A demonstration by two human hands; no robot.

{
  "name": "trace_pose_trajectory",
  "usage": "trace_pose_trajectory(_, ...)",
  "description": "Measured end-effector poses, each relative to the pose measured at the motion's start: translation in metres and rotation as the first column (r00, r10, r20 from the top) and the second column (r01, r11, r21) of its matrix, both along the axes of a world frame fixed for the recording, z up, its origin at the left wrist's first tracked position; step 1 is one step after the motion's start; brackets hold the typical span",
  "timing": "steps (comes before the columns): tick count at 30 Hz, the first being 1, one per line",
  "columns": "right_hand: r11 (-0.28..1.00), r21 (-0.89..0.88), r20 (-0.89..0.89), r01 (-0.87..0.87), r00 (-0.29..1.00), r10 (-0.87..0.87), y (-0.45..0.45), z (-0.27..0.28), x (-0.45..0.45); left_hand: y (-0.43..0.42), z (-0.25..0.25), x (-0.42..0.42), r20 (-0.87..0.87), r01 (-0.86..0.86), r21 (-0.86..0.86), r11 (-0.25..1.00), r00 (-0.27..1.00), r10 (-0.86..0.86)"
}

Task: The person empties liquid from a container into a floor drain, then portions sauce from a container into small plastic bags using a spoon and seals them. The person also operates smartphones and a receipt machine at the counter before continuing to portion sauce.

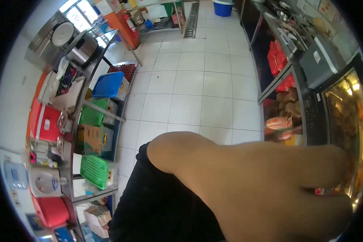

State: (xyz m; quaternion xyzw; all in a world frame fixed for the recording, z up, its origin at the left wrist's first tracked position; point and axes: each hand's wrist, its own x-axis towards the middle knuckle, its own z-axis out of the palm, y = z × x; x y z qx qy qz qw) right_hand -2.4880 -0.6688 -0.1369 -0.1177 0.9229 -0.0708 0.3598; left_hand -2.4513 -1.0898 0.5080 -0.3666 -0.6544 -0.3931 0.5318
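Observation:
A bare arm crosses the lower part of the head view, very close to the camera and blurred. It comes from a black garment (161, 205) and runs to the right. I take it for my left arm. At its right end my left hand (278, 189) fills the lower right, with two blurred finger shapes stretched out and a gap between them. I see nothing held in that gap. Behind the fingertips stands a lit glass display case (347, 105). My right hand does not show.
On the left, a metal shelf (94, 197) carries a steel pot (81, 48), a red cooler box (48, 123) and lidded plastic bins. The right-hand counter holds a grey box (322, 60), with red bags (276, 58) below. A blue bucket (222, 9) stands far down the tiled floor (185, 82).

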Motion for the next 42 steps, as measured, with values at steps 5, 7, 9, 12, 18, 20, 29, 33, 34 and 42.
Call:
trace_pose_trajectory(5,0.872,-0.488,-0.44,-0.042,0.874,-0.204,-0.192,0.131,-0.314,-0.108,-0.015,-0.098,0.466,-0.21,0.178,0.961,0.878,0.105)
trace_pose_trajectory(7,0.641,-0.767,-0.336,-0.041,0.876,-0.347,-0.261,0.206,-0.401,-0.178,-0.047,-0.193,0.028,0.274,0.232,0.933,0.957,-0.288)
trace_pose_trajectory(9,0.622,-0.767,-0.42,-0.158,0.856,-0.301,-0.297,0.245,-0.471,-0.229,-0.095,-0.285,0.198,0.327,0.378,0.866,0.885,-0.421)
trace_pose_trajectory(12,0.765,-0.643,-0.419,-0.025,0.848,-0.325,-0.307,0.231,-0.533,-0.277,-0.199,-0.428,0.59,0.107,0.519,0.848,0.673,-0.446)
trace_pose_trajectory(18,0.959,-0.088,-0.032,0.269,0.962,-0.272,-0.197,0.029,-0.504,-0.256,-0.279,-0.636,0.939,0.094,0.326,0.941,0.082,-0.334)
trace_pose_trajectory(20,0.886,-0.039,-0.044,0.462,0.885,-0.464,-0.171,-0.007,-0.471,-0.24,-0.284,-0.709,0.961,0.208,0.253,0.945,0.058,-0.27)
trace_pose_trajectory(29,0.359,-0.546,0.063,0.757,0.464,-0.884,-0.167,0.0,-0.672,-0.092,-0.28,-1.04,0.937,0.388,-0.073,0.919,0.342,-0.07)
trace_pose_trajectory(33,0.31,-0.669,0.042,0.675,0.451,-0.891,-0.187,0.244,-0.847,-0.023,-0.279,-1.157,0.903,0.408,-0.13,0.904,0.425,-0.062)
trace_pose_trajectory(34,0.215,-0.751,0.081,0.624,0.411,-0.908,-0.185,0.268,-0.875,-0.008,-0.284,-1.191,0.885,0.434,-0.126,0.892,0.455,-0.096)
trace_pose_trajectory(42,0.345,-0.872,-0.289,0.348,0.204,-0.935,-0.203,0.37,-1.041,0.09,-0.392,-1.437,0.487,0.253,-0.647,0.719,0.863,0.134)
